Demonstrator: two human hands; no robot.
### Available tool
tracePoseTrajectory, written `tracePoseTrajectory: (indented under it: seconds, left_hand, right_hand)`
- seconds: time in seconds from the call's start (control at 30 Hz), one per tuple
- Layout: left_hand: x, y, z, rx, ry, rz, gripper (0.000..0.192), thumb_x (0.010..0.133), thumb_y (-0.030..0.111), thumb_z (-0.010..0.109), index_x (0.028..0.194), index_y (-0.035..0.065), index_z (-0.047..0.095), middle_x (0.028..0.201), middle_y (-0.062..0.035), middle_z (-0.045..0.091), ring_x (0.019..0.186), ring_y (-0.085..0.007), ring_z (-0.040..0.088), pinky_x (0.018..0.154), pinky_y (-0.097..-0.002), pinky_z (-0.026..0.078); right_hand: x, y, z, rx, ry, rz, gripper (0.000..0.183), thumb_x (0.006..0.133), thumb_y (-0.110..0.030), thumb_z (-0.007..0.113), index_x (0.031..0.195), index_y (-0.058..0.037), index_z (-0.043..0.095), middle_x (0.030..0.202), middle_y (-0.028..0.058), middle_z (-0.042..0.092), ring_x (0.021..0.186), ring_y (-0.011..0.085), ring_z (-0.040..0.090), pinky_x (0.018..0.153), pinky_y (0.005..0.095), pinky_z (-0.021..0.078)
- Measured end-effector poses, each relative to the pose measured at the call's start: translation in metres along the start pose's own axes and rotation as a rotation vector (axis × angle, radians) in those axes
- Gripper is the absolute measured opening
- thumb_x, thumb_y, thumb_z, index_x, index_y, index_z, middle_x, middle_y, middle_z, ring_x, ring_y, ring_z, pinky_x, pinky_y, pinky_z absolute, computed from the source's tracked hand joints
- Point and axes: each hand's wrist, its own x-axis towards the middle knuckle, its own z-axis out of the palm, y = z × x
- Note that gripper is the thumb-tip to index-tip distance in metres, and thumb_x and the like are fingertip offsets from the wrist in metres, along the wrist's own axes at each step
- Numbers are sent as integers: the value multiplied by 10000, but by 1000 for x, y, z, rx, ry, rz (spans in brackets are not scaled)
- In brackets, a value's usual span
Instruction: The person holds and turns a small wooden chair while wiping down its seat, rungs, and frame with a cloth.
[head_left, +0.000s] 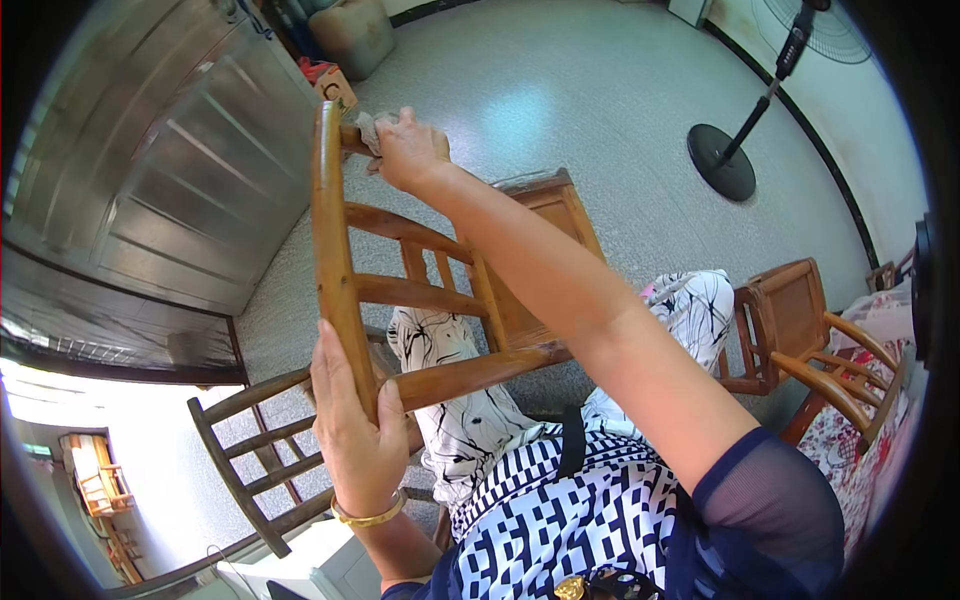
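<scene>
A wooden chair (336, 247) stands before me, its top rail running up the picture's left middle and its seat (555, 217) behind my forearm. My left hand (358, 420) grips the near corner of the top rail, its thumb on one side and its fingers on the other; a gold-coloured bangle is on that wrist. My right hand (409, 150) holds a crumpled pale cloth (369, 133) against the chair's far back post, close to the rail's far end. Part of the cloth is hidden by the fingers.
A darker wooden chair back (247, 465) is at the lower left. Another wooden chair (795, 315) stands at the right. A standing fan (721, 161), a small carton (335, 86) and a metal door (202, 150) are further off.
</scene>
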Motion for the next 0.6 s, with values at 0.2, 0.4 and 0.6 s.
tracePoseTrajectory:
  seconds: [0.2, 0.4, 0.6]
  left_hand:
    - [3, 4, 3, 14, -29, -13, 730, 719, -5, 558, 1396, -40, 288, 1350, -279, 396, 1217, -435, 428, 989, -441, 386]
    - [2, 5, 3, -17, -34, -79, 714, 732, 24, 560, 1393, -47, 299, 1388, -247, 382, 1259, -406, 402, 1029, -432, 341]
    - [2, 2, 3, -50, -25, -88, 686, 746, 39, 561, 1380, -58, 320, 1390, -240, 387, 1263, -386, 403, 1034, -428, 327]
  right_hand:
    - [-11, 60, 34, 49, -42, 240, 483, 728, -292, 753, 1125, -101, 552, 1169, 155, 485, 1025, 348, 589, 835, 409, 511]
    - [-21, 127, 70, -53, -172, 329, 485, 756, -285, 722, 1170, -118, 530, 1194, 155, 487, 1048, 339, 586, 836, 439, 510]
    - [-43, 174, 94, -254, -259, 352, 346, 881, -244, 525, 1205, -122, 521, 1184, 152, 501, 1040, 372, 585, 758, 529, 510]
